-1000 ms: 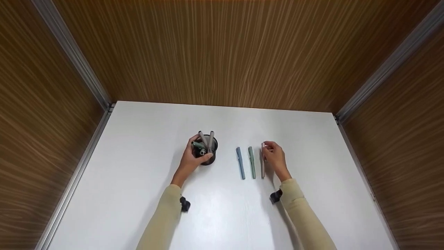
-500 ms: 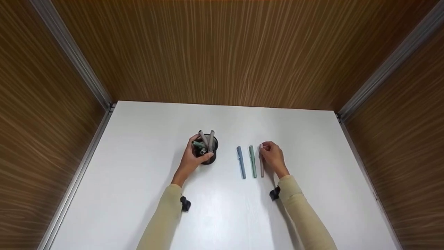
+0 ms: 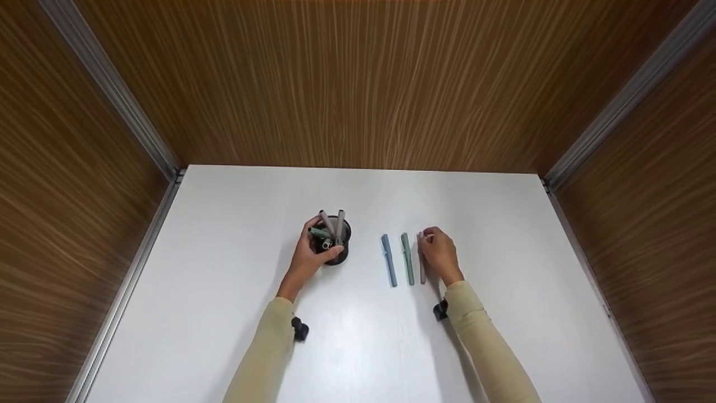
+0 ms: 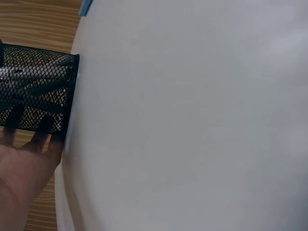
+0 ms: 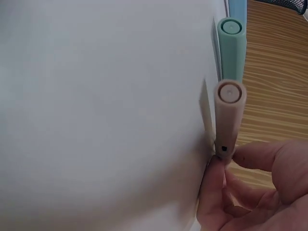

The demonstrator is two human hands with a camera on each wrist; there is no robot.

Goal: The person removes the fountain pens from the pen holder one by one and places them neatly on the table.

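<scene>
A black mesh pen cup [image 3: 334, 242] [image 4: 36, 94] stands on the white table [image 3: 224, 268] and holds several pens. My left hand [image 3: 311, 253] grips the cup from its near left side. To the right lie a blue pen [image 3: 389, 261], a green pen [image 3: 407, 258] [image 5: 232, 45] and a beige pen [image 3: 422, 263] [image 5: 228, 115], side by side. My right hand [image 3: 438, 252] pinches the beige pen near its far end; in the right wrist view thumb and fingers [image 5: 260, 159] close on its barrel. The pen lies on or just above the table.
Wood-grain walls [image 3: 358, 84] with metal corner rails [image 3: 112, 95] close in the table at the back and on both sides. A black wrist camera mount shows on each sleeve [image 3: 300, 329] [image 3: 440, 309].
My right hand has brought the beige pen a little left and down, closer beside the green pen. The left hand and cup have stayed put.
</scene>
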